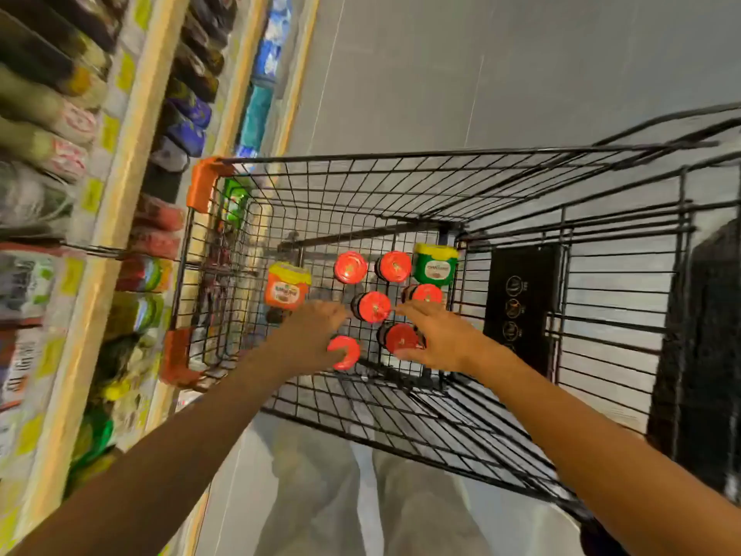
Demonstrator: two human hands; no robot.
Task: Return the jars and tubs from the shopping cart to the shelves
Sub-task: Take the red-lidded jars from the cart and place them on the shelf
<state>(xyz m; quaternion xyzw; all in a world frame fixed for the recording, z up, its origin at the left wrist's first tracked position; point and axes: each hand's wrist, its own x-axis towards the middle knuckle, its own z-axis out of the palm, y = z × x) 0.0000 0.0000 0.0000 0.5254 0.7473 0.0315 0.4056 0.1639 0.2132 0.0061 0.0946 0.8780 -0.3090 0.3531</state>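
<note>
Standing in a shop aisle, a grocery by the look of it. Running along the left: shelves [100, 218] with pale wooden edges, crowded with packaged goods in rows, yellow price tags [91, 195] sticking to the shelf fronts. Stretching ahead: a grey tiled floor [481, 74]. Taking up the middle: a black wire cart [361, 186] with orange corner guards [204, 182], holding red-lidded jars [351, 267] and two yellow-lidded tubs [435, 264] of labelled product. Showing on the cart's child seat: a black panel [521, 298] bearing round icons.
</note>
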